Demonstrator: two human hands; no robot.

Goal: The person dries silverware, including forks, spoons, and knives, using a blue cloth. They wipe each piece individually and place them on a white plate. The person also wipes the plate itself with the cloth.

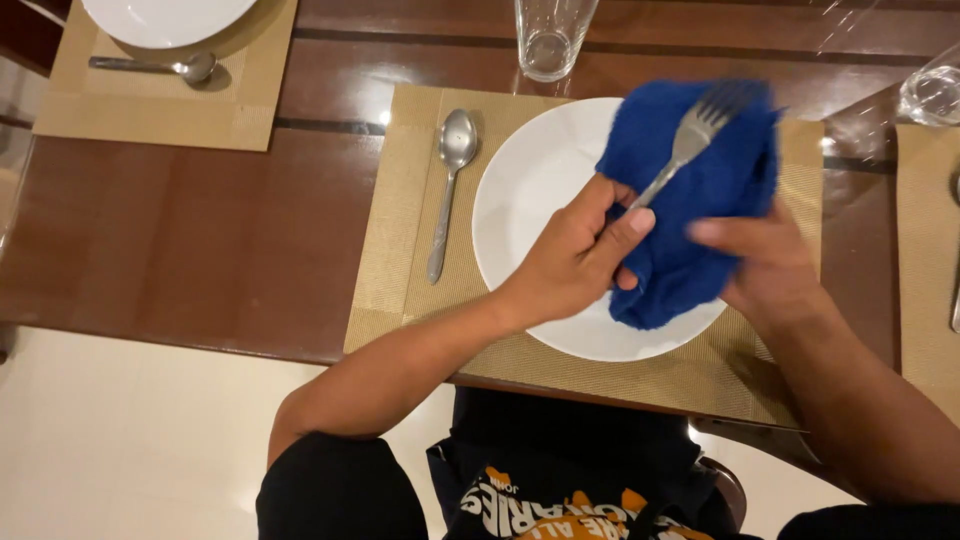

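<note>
Polished brown worktop (200, 240) carried a tan placemat (385, 260) and white plate (530, 170), above which the left hand (570, 255) had its fingers (625, 232) pinched on a fork (690, 140) handle, while the right hand (765, 262) held a blue cloth (690, 240) cupped behind it, a spoon (450, 185) lying left of them.

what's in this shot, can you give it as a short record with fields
left hand: pinches the handle of a metal fork
right hand: holds a blue cloth behind the fork
fork: tilted, tines up and to the right, lying against the cloth
plate: white plate under the hands, on a tan placemat
spoon: lies on the placemat, left of the plate
glass: clear glass stands beyond the plate
surface: brown wooden table
other setting: second plate and spoon at upper left
</note>
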